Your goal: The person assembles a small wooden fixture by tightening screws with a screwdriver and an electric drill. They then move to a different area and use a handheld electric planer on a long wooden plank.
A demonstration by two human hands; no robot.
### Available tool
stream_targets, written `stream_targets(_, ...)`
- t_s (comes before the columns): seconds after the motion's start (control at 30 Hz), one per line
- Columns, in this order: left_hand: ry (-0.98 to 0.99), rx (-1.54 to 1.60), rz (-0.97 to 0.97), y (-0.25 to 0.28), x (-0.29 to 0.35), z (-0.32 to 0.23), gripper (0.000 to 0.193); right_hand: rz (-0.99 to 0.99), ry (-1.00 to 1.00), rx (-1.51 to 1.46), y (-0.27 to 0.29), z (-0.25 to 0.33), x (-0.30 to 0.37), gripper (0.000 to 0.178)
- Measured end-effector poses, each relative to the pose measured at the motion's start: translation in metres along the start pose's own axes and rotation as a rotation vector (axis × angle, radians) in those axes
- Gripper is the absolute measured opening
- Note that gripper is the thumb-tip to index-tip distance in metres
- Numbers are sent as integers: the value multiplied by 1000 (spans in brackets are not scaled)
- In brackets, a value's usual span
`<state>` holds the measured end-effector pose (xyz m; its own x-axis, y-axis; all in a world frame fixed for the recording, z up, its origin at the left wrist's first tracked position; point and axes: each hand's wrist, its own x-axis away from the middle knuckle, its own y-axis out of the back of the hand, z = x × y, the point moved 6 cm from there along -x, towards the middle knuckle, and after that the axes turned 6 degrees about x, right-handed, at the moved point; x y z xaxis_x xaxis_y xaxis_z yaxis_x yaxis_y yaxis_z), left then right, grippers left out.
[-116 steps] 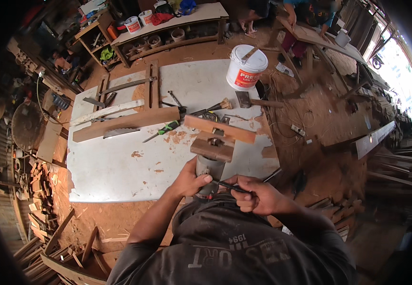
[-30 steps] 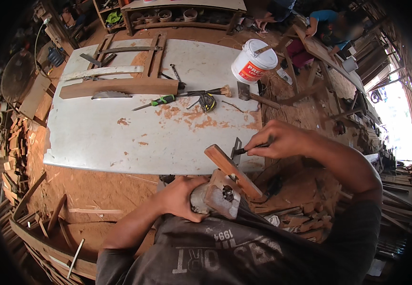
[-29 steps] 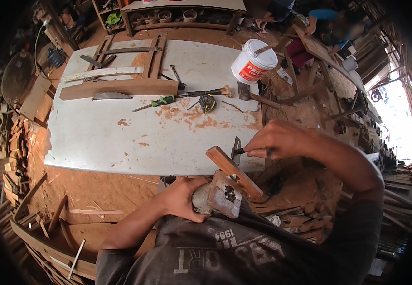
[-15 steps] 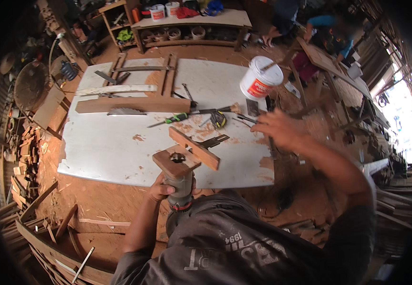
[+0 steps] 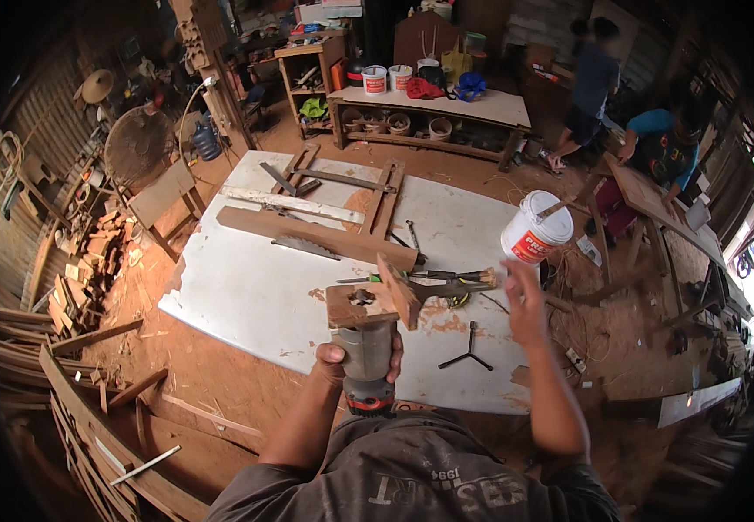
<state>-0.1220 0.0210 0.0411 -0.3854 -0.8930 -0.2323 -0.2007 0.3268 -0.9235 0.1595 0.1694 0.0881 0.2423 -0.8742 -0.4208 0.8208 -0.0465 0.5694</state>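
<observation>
In my left hand [image 5: 333, 357] is a router [image 5: 368, 357], a grey handheld power tool held upright with its square wooden base [image 5: 361, 304] on top. A dark hole with the bit area shows in the middle of that base. A wooden fence piece [image 5: 399, 291] stands at the base's right side. My right hand [image 5: 529, 304] is raised over the table's right side, in front of the white bucket [image 5: 533, 239]. Its fingers look stretched and apart, though somewhat blurred, and nothing shows in them. A black three-armed wrench [image 5: 471, 352] lies on the table just left of that hand.
On the white table [image 5: 255, 296] lie a long wooden board [image 5: 307, 233], a saw blade [image 5: 305, 248], a wooden frame [image 5: 383, 196] and a tape measure [image 5: 458, 301]. A bench [image 5: 446, 104] stands behind. Two people [image 5: 596, 78] are at the far right. Scrap wood [image 5: 90, 270] is piled left.
My view has swung, showing more of the room's far side. My right hand has drawn back from the dark tools beside the bucket. The three-armed wrench lies nearer on the table.
</observation>
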Motion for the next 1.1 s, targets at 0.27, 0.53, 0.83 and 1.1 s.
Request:
stream_targets(0.27,133,3,206,-35,-47,32,99,907,7,-35,50,114,-44,59)
stream_targets(0.53,134,-7,169,-44,-56,39,96,868,26,-102,63,118,-47,52)
stream_targets(0.83,141,10,165,-40,-56,43,94,857,-53,-179,63,117,-39,47)
stream_targets(1.1,164,83,208,-39,-47,44,94,877,-67,-218,63,123,-24,48)
